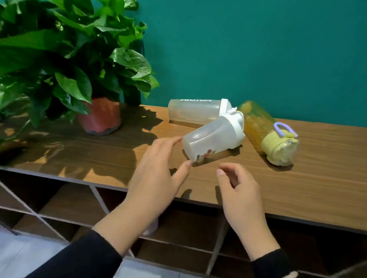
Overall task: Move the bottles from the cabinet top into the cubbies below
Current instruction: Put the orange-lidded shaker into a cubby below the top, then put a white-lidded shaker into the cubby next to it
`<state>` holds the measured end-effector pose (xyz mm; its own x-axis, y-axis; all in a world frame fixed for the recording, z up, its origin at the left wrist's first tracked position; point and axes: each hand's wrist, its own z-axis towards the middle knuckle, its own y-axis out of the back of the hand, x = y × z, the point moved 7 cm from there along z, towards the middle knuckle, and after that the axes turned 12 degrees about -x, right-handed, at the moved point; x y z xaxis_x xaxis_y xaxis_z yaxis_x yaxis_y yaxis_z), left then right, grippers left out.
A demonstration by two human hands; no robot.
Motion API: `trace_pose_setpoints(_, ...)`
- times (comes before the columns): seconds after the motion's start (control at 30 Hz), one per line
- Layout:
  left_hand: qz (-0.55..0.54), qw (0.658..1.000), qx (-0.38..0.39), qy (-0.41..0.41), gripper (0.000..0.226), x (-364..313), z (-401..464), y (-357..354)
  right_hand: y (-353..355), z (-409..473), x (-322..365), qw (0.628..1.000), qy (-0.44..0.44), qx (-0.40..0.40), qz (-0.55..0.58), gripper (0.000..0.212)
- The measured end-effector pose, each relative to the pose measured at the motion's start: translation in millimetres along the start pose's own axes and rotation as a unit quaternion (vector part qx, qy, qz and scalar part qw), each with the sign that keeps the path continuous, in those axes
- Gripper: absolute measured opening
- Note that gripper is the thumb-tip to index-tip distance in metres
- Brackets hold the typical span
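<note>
Three bottles lie on their sides on the wooden cabinet top (319,189). The nearest is a clear shaker bottle with a white lid (211,138). Behind it rests a second clear shaker bottle (193,111) printed with white letters. To the right lies a yellow bottle (264,132) with a pale yellow cap and lilac loop. My left hand (155,176) is spread, its fingertips touching the base of the nearest shaker. My right hand (242,194) hovers just in front of that bottle, fingers curled and apart, holding nothing. Cubbies (184,226) open below the top.
A leafy green plant in a red-brown pot (101,117) stands on the left of the cabinet top, its leaves reaching far over the surface. A teal wall (273,47) backs the cabinet. A pale object (152,227) shows in a cubby behind my left wrist.
</note>
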<state>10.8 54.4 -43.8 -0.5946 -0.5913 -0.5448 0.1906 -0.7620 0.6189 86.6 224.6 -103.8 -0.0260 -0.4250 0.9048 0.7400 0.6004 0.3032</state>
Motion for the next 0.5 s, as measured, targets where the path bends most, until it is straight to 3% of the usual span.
trace_pose_setpoints(0.1,0.066,0.996,0.05,-0.035,0.073,-20.9,36.1,-47.4,6.0,4.6,-8.7,0.999,-0.037,0.034,0.014,0.026)
trace_pose_setpoints(0.27,0.175,0.979,0.09,-0.061,0.087,-9.9,65.2,-102.4,8.1,13.7,-17.8,0.993,-0.089,0.038,0.061,0.028)
trace_pose_setpoints(0.5,0.067,0.995,0.057,-0.046,0.088,-5.7,42.7,-89.3,8.2,20.3,-25.6,0.972,-0.137,0.053,0.182,0.056)
